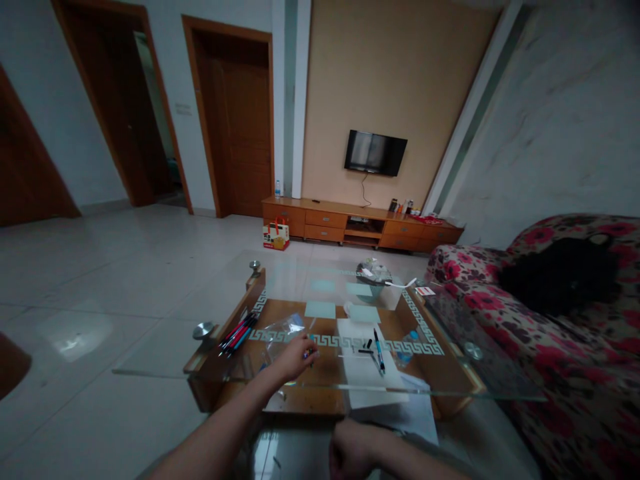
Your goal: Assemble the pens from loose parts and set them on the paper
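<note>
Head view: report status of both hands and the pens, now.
Left hand out on the glass table, fingers closed on a small item, unclear what. Right hand fisted near the table's edge. Pen bundle left of it, blue pen on paper.

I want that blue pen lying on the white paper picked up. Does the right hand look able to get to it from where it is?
Probably yes. The right hand sits at the near table edge, and the blue pen lies uncovered on the white paper just beyond it; nothing stands between them.
</note>
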A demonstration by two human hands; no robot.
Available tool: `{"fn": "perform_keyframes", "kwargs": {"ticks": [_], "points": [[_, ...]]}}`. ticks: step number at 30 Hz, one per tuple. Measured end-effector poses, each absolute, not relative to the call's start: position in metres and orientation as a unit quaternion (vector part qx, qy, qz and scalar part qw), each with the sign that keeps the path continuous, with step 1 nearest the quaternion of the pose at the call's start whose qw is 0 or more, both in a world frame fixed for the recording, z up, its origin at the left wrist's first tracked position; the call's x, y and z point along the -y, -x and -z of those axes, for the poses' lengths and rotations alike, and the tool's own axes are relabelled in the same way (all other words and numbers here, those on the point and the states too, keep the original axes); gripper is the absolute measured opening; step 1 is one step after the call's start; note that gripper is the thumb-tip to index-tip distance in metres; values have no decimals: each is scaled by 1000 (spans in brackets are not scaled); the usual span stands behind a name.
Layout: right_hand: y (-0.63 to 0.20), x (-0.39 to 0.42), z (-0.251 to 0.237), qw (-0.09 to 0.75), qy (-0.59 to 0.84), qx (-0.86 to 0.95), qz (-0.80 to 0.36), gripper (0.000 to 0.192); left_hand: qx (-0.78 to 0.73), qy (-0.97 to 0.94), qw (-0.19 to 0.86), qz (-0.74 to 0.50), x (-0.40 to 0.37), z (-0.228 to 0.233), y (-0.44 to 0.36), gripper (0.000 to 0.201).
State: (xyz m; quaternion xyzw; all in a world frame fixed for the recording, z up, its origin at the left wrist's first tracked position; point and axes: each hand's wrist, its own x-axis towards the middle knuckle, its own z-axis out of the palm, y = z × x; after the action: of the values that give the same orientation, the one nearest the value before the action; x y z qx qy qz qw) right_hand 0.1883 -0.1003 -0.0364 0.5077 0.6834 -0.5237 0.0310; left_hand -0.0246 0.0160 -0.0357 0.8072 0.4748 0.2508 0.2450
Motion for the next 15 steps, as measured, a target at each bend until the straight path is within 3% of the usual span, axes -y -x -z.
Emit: {"fn": "perform_keyframes", "kwargs": {"ticks": [1, 2, 5, 8, 15], "points": [[-194, 94, 33, 45, -462, -694, 550, 8, -478, -807, 245, -247, -16, 36, 25, 19], [-199, 88, 29, 1, -436, -687, 582, 6, -480, -807, 244, -243, -16, 35, 25, 17], [-209, 66, 13, -255, -456, -560, 643, 21, -488, -804, 243, -238, -15, 35, 26, 15], [-210, 50, 0, -437, -472, -424, 638, 31, -495, -799, 244, -240, -13, 34, 25, 17], [-205, 45, -3, -480, -456, -312, 682, 38, -544, -761, 224, -272, -10, 29, 14, 16]]}}
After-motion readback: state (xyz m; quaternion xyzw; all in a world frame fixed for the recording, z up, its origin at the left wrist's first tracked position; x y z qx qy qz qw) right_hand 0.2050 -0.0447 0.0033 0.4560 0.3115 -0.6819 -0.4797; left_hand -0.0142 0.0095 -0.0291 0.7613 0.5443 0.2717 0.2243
